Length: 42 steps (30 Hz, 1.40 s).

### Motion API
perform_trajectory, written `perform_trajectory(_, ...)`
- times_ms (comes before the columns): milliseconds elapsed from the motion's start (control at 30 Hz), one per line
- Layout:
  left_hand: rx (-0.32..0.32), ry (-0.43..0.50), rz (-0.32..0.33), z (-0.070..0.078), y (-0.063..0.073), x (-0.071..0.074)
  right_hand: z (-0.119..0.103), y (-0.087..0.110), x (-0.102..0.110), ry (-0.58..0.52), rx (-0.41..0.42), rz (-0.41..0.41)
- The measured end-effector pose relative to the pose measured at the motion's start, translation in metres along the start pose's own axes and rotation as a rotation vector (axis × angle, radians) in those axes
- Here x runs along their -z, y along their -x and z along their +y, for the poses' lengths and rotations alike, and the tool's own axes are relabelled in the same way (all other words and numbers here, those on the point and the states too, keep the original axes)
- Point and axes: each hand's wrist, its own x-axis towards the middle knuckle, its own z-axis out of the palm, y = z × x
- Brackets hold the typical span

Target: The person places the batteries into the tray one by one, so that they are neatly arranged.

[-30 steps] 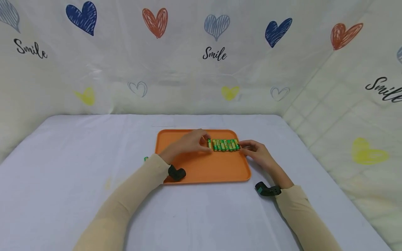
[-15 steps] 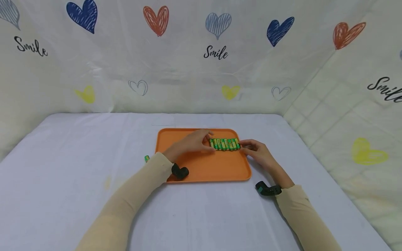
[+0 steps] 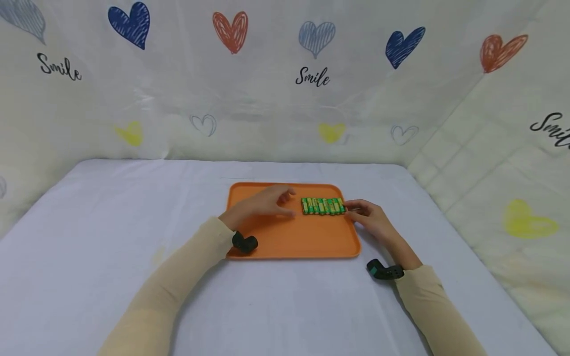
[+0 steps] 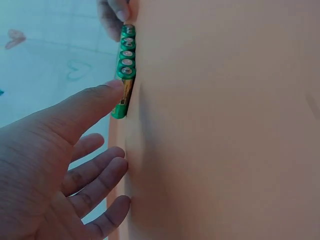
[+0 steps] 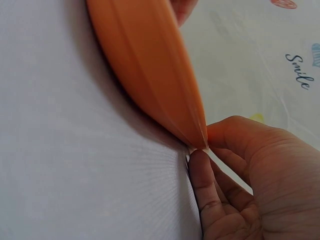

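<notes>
Several green and gold batteries (image 3: 323,206) lie side by side in a row on the orange tray (image 3: 294,242), near its right side. My left hand (image 3: 269,201) hovers over the tray, left of the row and apart from it, fingers spread with nothing between them. In the left wrist view its thumb overlaps the nearest battery (image 4: 125,92). My right hand (image 3: 371,217) reaches over the tray's right rim, its fingertips at the row's right end. In the right wrist view the rim (image 5: 165,75) hides the batteries from sight, and the thumb and fingers sit around its edge.
A white cloth (image 3: 285,306) covers the table under the tray. Behind it hangs a pale curtain (image 3: 262,94) printed with hearts and "Smile". Each wrist wears a dark band with a camera, the left one (image 3: 245,243) low above the tray.
My left hand slid a separate battery right against the row, then drew back to the left without it. The right hand stayed at the row's end. A battery left of the tray is now out of sight.
</notes>
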Motion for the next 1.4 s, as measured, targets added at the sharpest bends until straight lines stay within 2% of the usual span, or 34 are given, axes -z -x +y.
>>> perform_trajectory(200, 0.001, -0.039, 0.01, -0.003, 0.015, 0.011, 0.001, -0.002, 0.003, 0.011, 0.003, 0.003)
perform_trajectory(333, 0.0, -0.022, 0.041, -0.003, 0.027, 0.017, 0.001, -0.004, 0.006, 0.017, 0.007, 0.003)
perform_trajectory(633, -0.062, -0.099, 0.181, -0.017, 0.059, 0.027, 0.003, -0.004, 0.01, 0.025, 0.026, 0.001)
perform_trajectory(967, -0.005, -0.114, 0.24, -0.033, 0.105, 0.036, 0.006, -0.002, 0.008, 0.019, 0.041, -0.008)
perform_trajectory(1167, 0.032, -0.113, 0.282, -0.047, 0.132, 0.039, 0.004, -0.001, 0.005, 0.043, 0.04, -0.009)
perform_trajectory(1400, 0.055, -0.079, 0.301, -0.059, 0.156, 0.04, 0.003, -0.003, -0.001, 0.038, 0.033, -0.019)
